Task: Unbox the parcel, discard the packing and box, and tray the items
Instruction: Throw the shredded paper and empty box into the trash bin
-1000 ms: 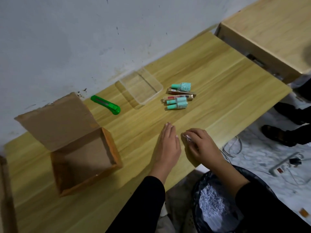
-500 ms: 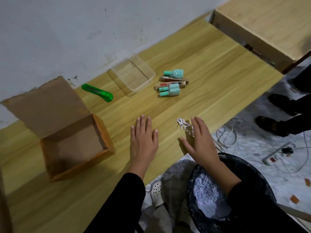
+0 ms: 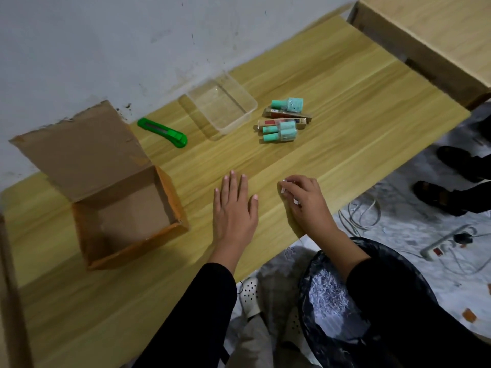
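**A:** What is sitting nearest?

**B:** A black-lined bin is standing below the table's near edge, holding shredded paper.

**A:** And the hands?

**B:** The left hand is lying flat on the wooden table, fingers straight, gripping nothing. The right hand is curling its fingers around a small wad of white paper scraps close to the table's near edge.

**A:** Where is the parcel sitting?

**B:** The cardboard box is sitting open on the table to the left of the left hand, with its flap tilting up toward the wall.

**A:** Farther back?

**B:** A green utility knife is lying beyond the box, near the wall. To its right a clear plastic tray is sitting. The teal bottles and slim cartons are lying clustered on the table just beside the tray, outside it.
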`<state>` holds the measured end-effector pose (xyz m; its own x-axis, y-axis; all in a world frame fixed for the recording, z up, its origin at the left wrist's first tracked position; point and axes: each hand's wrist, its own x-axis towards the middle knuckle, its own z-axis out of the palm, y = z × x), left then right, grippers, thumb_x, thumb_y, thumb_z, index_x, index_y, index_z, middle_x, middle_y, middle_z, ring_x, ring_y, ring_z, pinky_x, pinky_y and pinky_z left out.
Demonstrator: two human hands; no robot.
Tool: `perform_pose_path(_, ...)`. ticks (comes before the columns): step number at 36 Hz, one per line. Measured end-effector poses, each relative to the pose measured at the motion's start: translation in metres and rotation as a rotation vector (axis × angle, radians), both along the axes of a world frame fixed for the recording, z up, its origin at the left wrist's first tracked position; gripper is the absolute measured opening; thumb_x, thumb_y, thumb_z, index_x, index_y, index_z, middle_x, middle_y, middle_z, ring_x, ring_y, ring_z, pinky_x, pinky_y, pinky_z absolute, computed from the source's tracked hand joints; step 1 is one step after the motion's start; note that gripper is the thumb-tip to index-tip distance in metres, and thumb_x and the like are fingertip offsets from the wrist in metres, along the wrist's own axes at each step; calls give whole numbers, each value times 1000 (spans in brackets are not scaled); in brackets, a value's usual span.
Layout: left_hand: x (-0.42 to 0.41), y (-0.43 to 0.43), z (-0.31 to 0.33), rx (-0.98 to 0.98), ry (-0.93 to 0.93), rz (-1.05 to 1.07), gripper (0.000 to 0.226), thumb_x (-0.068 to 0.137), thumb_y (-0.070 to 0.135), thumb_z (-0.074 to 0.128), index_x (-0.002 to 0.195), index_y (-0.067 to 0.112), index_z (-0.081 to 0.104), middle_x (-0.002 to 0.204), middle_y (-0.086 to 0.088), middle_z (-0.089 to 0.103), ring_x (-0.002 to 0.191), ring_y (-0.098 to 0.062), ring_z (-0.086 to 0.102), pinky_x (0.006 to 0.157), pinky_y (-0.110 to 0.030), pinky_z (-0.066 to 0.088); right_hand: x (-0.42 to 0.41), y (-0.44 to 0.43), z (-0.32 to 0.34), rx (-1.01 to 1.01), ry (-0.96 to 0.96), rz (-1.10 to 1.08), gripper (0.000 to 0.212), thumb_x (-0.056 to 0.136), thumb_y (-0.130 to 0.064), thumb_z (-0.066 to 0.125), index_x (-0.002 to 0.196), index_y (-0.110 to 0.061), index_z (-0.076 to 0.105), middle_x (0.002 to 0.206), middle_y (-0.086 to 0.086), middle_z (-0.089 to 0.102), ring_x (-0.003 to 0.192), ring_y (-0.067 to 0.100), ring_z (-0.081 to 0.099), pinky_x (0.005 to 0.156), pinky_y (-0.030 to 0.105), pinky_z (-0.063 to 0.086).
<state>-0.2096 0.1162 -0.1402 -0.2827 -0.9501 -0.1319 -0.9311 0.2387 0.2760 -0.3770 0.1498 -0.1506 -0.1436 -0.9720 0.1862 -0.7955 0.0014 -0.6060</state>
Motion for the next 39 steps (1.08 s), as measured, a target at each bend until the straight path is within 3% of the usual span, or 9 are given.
perform_pose_path(5, -2, 1, 2, 8, 17, 11, 56, 100, 41, 22, 151, 20, 11, 160, -1, 1, 148, -16, -5, 119, -37, -4, -3, 9, -2, -19, -21, 18, 21, 81, 4, 59, 100, -3, 68, 100, 15, 65, 87, 19, 46, 73, 12, 31)
perform_pose_path(11, -15, 9, 3, 17, 20, 55, 55, 101, 35, 20, 151, 14, 9, 160, -3, 0, 148, -16, -4, 119, -36, -6, -13, 37, 6, -4, -96, 3, 31, 72, 16, 60, 93, -5, 69, 95, 12, 66, 86, 22, 48, 63, 25, 42)
perform_pose_path(14, -27, 15, 5, 19, 30, 23, 55, 101, 32, 21, 150, 11, 10, 160, -4, 0, 148, -16, -3, 119, -34, -6, -33, 59, 10, 16, -90, -108, 32, 72, 16, 59, 93, -5, 70, 94, 12, 66, 86, 28, 55, 70, 17, 40)
perform_pose_path(17, -45, 21, 8, 30, 55, -53, 54, 101, 32, 23, 150, 11, 13, 160, -4, 2, 148, -16, -2, 120, -35, -5, -60, 89, 11, 11, -93, -290, 18, 81, 6, 61, 92, -4, 70, 92, 13, 67, 88, 27, 58, 75, 12, 34)
perform_pose_path(22, -79, 37, 7, 32, 65, -161, 53, 101, 33, 24, 150, 13, 15, 160, -5, 1, 148, -18, -2, 120, -36, -4, -102, 156, -1, 70, -131, -547, 12, 83, 4, 61, 90, 0, 70, 91, 16, 66, 87, 32, 61, 77, 27, 43)
perform_pose_path(25, -94, 46, 3, 27, 61, -169, 54, 101, 33, 23, 150, 11, 13, 160, -6, 2, 148, -19, -2, 120, -37, -4, -117, 195, -16, 196, -143, -643, 13, 85, 2, 59, 92, 0, 69, 91, 17, 65, 87, 35, 60, 77, 29, 42)
perform_pose_path(33, -98, 51, 0, -7, 43, -137, 55, 101, 33, 24, 149, 8, 18, 159, -9, 10, 148, -22, 4, 119, -38, -1, -129, 257, -38, 661, -256, -637, 35, 83, -6, 63, 117, -1, 60, 122, 21, 60, 109, 34, 59, 91, 32, 43)
perform_pose_path(36, -97, 53, 3, -5, 57, -131, 54, 100, 33, 26, 148, 8, 20, 159, -9, 11, 148, -22, 6, 119, -38, 1, -128, 263, -38, 720, -239, -596, 40, 81, -8, 66, 120, -2, 58, 122, 20, 60, 104, 32, 59, 85, 26, 40)
perform_pose_path(39, -95, 55, 4, 3, 63, -130, 54, 100, 33, 28, 148, 8, 22, 159, -11, 13, 147, -24, 9, 119, -38, 5, -128, 261, -32, 704, -240, -601, 39, 81, -9, 66, 119, -2, 59, 122, 20, 61, 107, 33, 59, 91, 33, 44)
